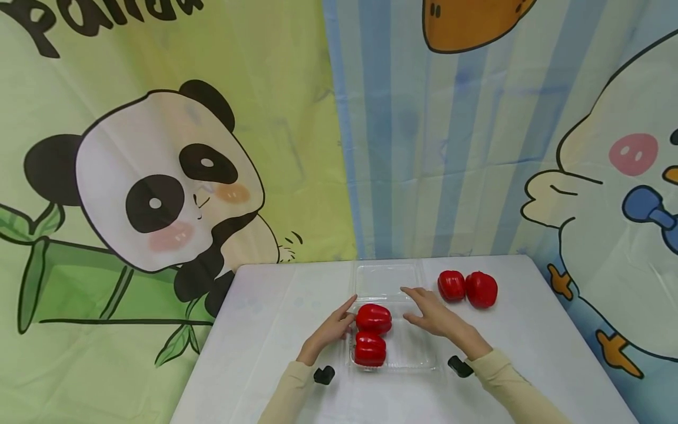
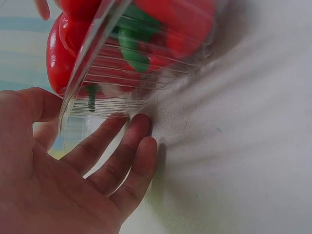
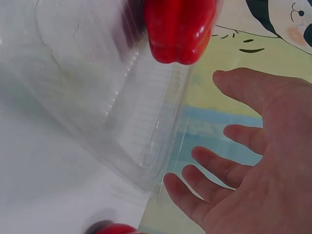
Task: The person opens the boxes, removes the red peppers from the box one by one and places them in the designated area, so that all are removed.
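Observation:
A clear plastic clamshell box (image 1: 410, 350) lies on the white table with its lid (image 1: 386, 279) folded back. Two red bell peppers sit along the left side of its base, the far one (image 1: 374, 318) behind the near one (image 1: 370, 349). Green stems (image 2: 132, 46) show through the ribbed wall. My left hand (image 1: 332, 328) is at the box's left side, its extended fingers touching or very near the wall and the thumb by the rim. Over the right part of the box hovers my right hand (image 1: 435, 314), fingers spread and holding nothing.
Two more red bell peppers, one on the left (image 1: 452, 286) and one on the right (image 1: 481, 290), lie side by side at the table's back right. Behind the white table (image 1: 270, 312) hangs a cartoon curtain (image 1: 296, 147) with a panda and a bird.

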Tool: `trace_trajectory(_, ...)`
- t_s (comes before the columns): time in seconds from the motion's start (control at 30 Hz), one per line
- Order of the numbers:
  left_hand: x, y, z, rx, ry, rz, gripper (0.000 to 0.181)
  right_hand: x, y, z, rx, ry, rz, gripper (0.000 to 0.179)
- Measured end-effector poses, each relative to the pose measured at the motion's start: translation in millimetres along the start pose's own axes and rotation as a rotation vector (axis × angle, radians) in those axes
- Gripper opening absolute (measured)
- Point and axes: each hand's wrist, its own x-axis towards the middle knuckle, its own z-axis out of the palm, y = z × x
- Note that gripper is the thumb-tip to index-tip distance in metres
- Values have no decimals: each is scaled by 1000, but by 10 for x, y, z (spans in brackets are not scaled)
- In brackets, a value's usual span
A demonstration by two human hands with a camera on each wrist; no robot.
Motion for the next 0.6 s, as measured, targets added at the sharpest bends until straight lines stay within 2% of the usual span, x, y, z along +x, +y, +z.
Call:
trace_trajectory(0.2,-5,3,-3,-1,3,-2,57,29,-80,65,0,-16,-59,72)
trace_trajectory(0.6,5,-18,-1,-1,-6,-3,57,115,-257,219,-49,-35,-96,72)
